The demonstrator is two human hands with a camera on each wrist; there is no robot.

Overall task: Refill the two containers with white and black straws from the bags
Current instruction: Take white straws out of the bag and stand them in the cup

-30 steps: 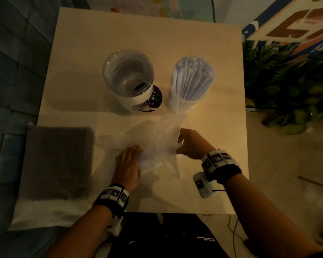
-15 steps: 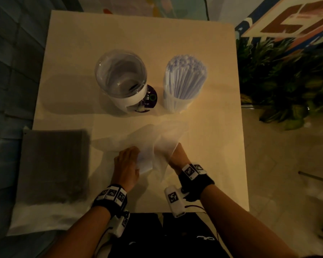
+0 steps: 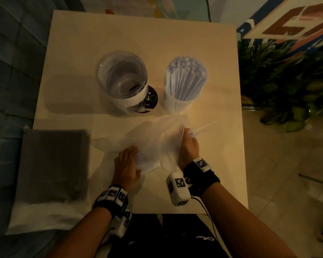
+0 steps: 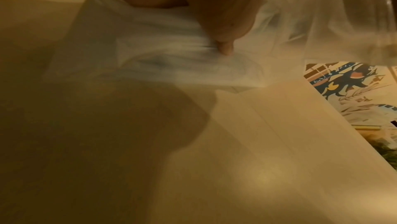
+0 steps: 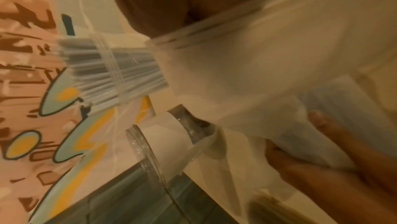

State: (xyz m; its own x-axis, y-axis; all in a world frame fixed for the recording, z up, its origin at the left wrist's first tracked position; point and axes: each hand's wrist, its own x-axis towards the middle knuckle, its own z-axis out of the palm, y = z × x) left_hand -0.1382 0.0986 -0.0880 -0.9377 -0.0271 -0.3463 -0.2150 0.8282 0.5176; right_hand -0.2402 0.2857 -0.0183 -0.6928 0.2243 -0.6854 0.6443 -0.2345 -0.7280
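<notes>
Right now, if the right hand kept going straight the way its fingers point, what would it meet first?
The right hand, holding a few white straws, points up and slightly right across the beige table. The clear container packed with white straws stands just left of that line; it might brush it, but depth is unclear.

Head view overhead; wrist views close; all share bag (image 3: 153,146).
</notes>
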